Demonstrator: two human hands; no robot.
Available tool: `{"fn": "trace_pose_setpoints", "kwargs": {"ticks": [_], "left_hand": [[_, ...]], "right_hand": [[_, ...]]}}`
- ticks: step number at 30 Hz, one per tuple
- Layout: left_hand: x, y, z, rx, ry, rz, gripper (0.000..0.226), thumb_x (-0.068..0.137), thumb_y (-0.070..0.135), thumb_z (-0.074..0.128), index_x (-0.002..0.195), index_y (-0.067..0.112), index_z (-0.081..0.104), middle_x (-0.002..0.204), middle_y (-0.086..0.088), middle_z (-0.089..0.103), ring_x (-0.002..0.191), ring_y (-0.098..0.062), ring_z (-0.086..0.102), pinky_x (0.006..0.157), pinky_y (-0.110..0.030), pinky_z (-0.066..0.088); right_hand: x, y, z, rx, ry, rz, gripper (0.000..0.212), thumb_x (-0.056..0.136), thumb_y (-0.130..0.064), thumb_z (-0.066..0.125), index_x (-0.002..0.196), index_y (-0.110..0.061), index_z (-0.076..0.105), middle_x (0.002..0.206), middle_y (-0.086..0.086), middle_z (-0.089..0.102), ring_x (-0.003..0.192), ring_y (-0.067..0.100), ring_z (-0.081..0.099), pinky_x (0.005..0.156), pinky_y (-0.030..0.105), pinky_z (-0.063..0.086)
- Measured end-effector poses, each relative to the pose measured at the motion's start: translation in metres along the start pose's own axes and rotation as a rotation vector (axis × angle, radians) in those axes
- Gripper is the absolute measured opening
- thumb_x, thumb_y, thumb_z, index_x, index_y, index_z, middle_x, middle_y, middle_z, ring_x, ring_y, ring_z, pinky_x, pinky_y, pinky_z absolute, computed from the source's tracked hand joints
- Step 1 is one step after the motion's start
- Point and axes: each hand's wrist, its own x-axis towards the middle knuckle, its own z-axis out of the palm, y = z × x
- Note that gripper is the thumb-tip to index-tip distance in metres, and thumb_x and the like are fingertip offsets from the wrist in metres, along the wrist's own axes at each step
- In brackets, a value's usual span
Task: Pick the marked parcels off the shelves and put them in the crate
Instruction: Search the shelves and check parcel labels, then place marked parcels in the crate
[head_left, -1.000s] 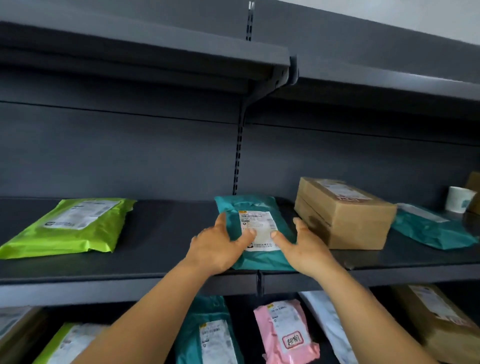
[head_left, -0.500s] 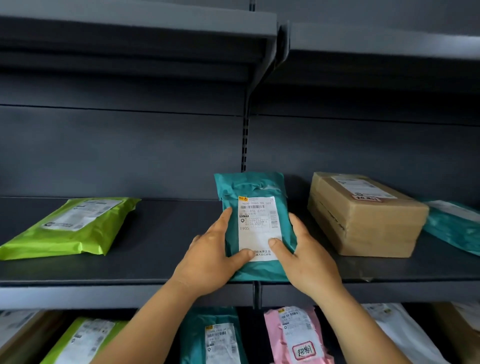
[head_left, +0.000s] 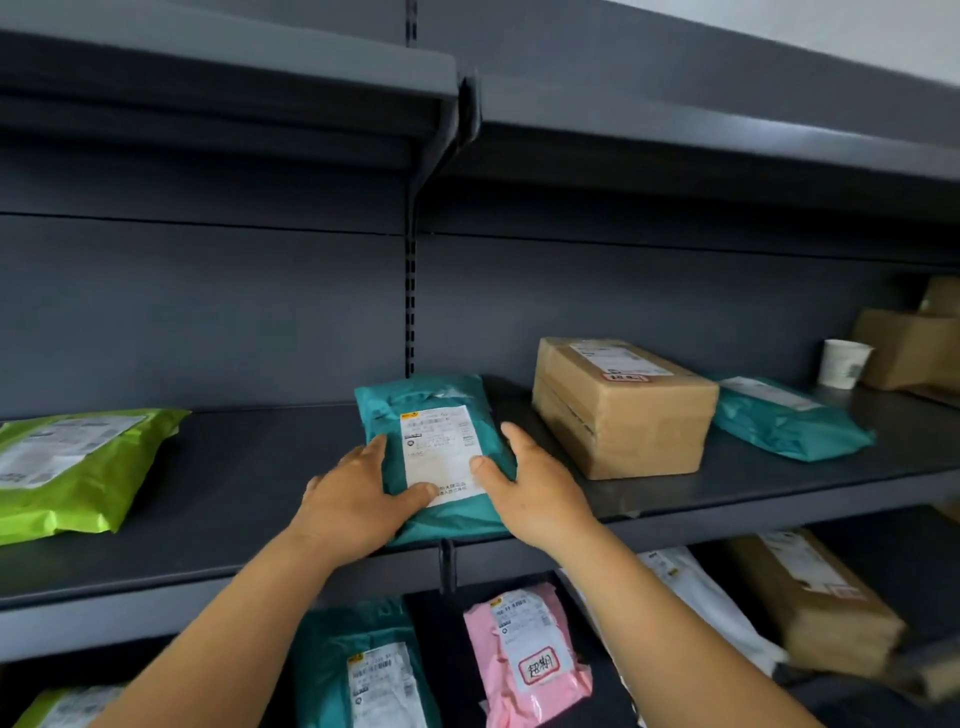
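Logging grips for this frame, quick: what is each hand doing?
Left hand: holds the teal parcel, thumb on its label.
Right hand: holds the same parcel, thumb on the label.

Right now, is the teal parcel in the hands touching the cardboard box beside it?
Apart. The head view shows a strip of dark shelf between the teal parcel and the cardboard box; the right hand sits in that gap.

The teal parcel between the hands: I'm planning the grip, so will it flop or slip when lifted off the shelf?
The teal parcel looks like a wrinkled plastic mailer, so it will probably sag rather than stay stiff. Its film looks smooth, so it may slide. The left hand and right hand flank it, which should support it.
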Motion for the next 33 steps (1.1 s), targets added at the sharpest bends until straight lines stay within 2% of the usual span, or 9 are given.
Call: {"fn": "trace_pose_setpoints", "kwargs": {"ticks": [2, 5, 9, 12, 17, 22, 25, 28, 33], "left_hand": [[-0.003, 0.009, -0.005, 0.046, 0.089, 0.024, 0.091, 0.084, 0.059, 0.056, 0.153, 0.019, 0.011, 0.159, -0.003, 0.016, 0.147, -0.019, 0.013, 0.119, -0.041, 0.015], [-0.01, 0.033, -0.011, 0.028, 0.177, 0.113, 0.087, 0.088, 0.057, 0.051, 0.153, 0.019, 0.007, 0.16, -0.001, 0.011, 0.148, -0.017, 0.003, 0.12, -0.041, 0.01], [-0.015, 0.084, -0.004, -0.13, 0.151, 0.185, 0.08, 0.092, 0.052, 0.047, 0.153, 0.024, 0.004, 0.16, 0.003, 0.012, 0.147, -0.013, 0.009, 0.119, -0.035, 0.015], [-0.007, 0.125, 0.014, -0.252, 0.125, 0.18, 0.078, 0.093, 0.053, 0.045, 0.153, 0.025, 0.005, 0.158, 0.002, 0.019, 0.145, -0.015, 0.02, 0.117, -0.035, 0.023], [0.016, 0.182, 0.05, -0.352, 0.06, 0.119, 0.076, 0.096, 0.053, 0.036, 0.154, 0.019, 0.002, 0.159, -0.001, 0.016, 0.145, -0.017, 0.018, 0.113, -0.026, 0.018], [0.034, 0.212, 0.079, -0.464, 0.02, -0.034, 0.073, 0.098, 0.053, 0.028, 0.153, 0.012, 0.002, 0.157, -0.006, 0.021, 0.143, -0.021, 0.024, 0.112, -0.028, 0.022], [0.039, 0.216, 0.089, -0.523, 0.044, -0.103, 0.069, 0.099, 0.052, 0.026, 0.153, 0.014, 0.009, 0.154, -0.007, 0.03, 0.14, -0.023, 0.032, 0.111, -0.031, 0.027], [0.038, 0.217, 0.092, -0.573, 0.091, -0.129, 0.062, 0.099, 0.051, 0.029, 0.152, 0.019, 0.021, 0.148, -0.004, 0.04, 0.133, -0.021, 0.041, 0.109, -0.032, 0.033], [0.021, 0.225, 0.093, -0.635, 0.192, -0.087, 0.046, 0.1, 0.042, 0.036, 0.144, 0.027, 0.037, 0.129, 0.005, 0.053, 0.105, -0.007, 0.047, 0.088, -0.02, 0.033]], "right_hand": [[-0.006, 0.0, -0.011, 0.101, 0.085, -0.054, 0.068, 0.093, -0.05, 0.048, 0.15, -0.024, 0.023, 0.153, -0.001, 0.034, 0.138, 0.016, 0.035, 0.111, 0.029, 0.029], [-0.017, 0.003, -0.032, 0.171, 0.291, -0.163, 0.063, 0.093, -0.045, 0.051, 0.148, -0.024, 0.029, 0.152, -0.003, 0.034, 0.138, 0.013, 0.033, 0.11, 0.027, 0.028], [-0.015, 0.017, -0.072, 0.21, 0.537, -0.221, 0.063, 0.092, -0.037, 0.055, 0.148, -0.021, 0.028, 0.151, -0.004, 0.033, 0.139, 0.013, 0.028, 0.109, 0.022, 0.02], [0.001, 0.044, -0.106, 0.243, 0.61, -0.159, 0.068, 0.092, -0.036, 0.055, 0.15, -0.021, 0.023, 0.154, -0.002, 0.027, 0.142, 0.016, 0.022, 0.115, 0.031, 0.02], [0.032, 0.099, -0.14, 0.278, 0.502, 0.007, 0.078, 0.091, -0.045, 0.053, 0.152, -0.015, 0.014, 0.158, 0.004, 0.02, 0.145, 0.022, 0.017, 0.118, 0.04, 0.018], [0.05, 0.125, -0.146, 0.418, 0.231, 0.174, 0.079, 0.092, -0.056, 0.043, 0.153, -0.019, 0.011, 0.157, 0.007, 0.025, 0.142, 0.027, 0.028, 0.112, 0.038, 0.027], [0.054, 0.129, -0.144, 0.457, 0.117, 0.216, 0.07, 0.093, -0.06, 0.035, 0.149, -0.018, 0.028, 0.15, 0.009, 0.038, 0.135, 0.029, 0.038, 0.107, 0.038, 0.032], [0.055, 0.132, -0.14, 0.508, 0.103, 0.198, 0.058, 0.092, -0.06, 0.034, 0.126, -0.019, 0.056, 0.129, 0.008, 0.057, 0.118, 0.028, 0.053, 0.102, 0.041, 0.041], [0.049, 0.138, -0.141, 0.573, 0.121, 0.085, 0.044, 0.094, -0.056, 0.037, 0.119, -0.026, 0.058, 0.113, -0.002, 0.061, 0.106, 0.023, 0.057, 0.09, 0.035, 0.044]]}}
